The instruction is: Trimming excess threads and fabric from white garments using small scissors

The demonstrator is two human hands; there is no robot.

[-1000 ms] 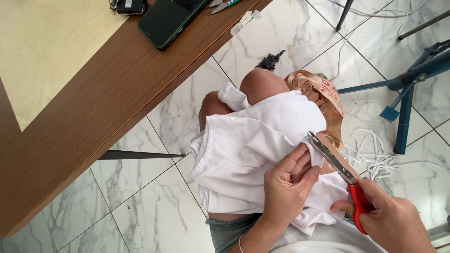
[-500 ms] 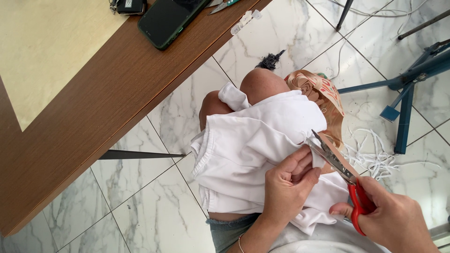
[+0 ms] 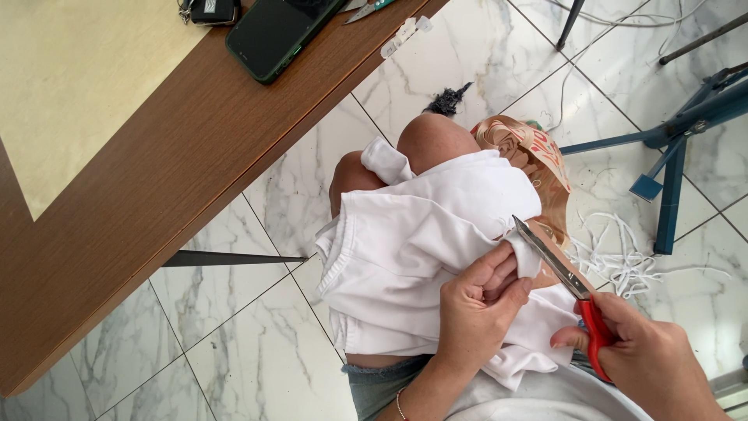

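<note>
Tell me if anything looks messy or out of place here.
Yes: a tangle of white strips lies loose on the marble floor beside the blue stand, and a dark fluffy tuft sits near the knee.

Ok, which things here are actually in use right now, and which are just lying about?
In use: white garment on the lap, pinched by the left hand; red-handled scissors in the right hand.

Lying about: phone on the wooden table; white strips on the floor.
</note>
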